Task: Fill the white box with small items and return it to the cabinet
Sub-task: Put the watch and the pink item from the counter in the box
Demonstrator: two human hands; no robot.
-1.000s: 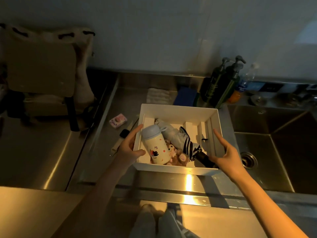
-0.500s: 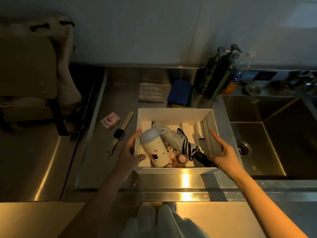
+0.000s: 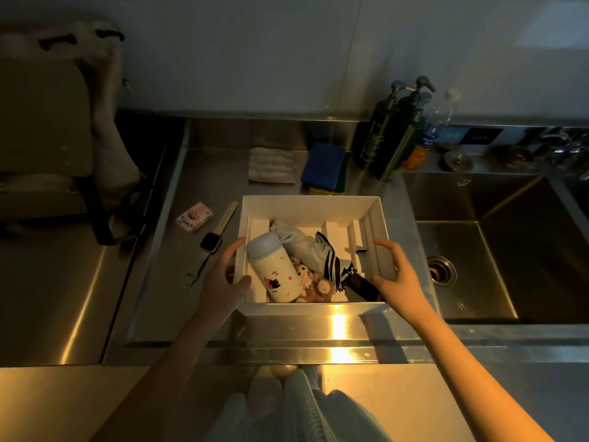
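One box: the white box (image 3: 310, 205) sat on the steel counter (image 3: 165, 301) between the two hands, its near wall toward the person and its far wall toward the backsplash.
Key relation: the box lay directly between the palms, with the left hand (image 3: 223, 282) at its left wall and the right hand (image 3: 396, 275) at its right wall; both were about equally near, so a two-handed lift looked like the coming move.
Long axis: the box looked close to square, and I could not tell a longer side.
Left fingers: spread and curved, the thumb hooked over the left rim and the fingers along the outside; contact looked likely, but no firm clasp showed.
Right fingers: spread wide and curled over the right wall, seemingly just apart from it; I could not tell whether they touched.
Contents, counted: one pale bottle (image 3: 275, 267) with a blue lid, lying tilted at the left; one folded umbrella (image 3: 318, 253), slanting from far left to near right; at least one small plush toy (image 3: 314, 283) at the near wall.
Dividers: white card inserts (image 3: 333, 232) stood along the far and right sides; their number was unclear.
Left outside: one smartwatch (image 3: 210, 242) and one small pink packet (image 3: 195, 216), both just left of the box.
Further out: one white cloth (image 3: 271, 164), one blue sponge (image 3: 324, 165), two dark pump bottles (image 3: 387, 138), one clear drink bottle (image 3: 428, 138), one sink (image 3: 497, 244) at the right.
Cabinet: not in view.
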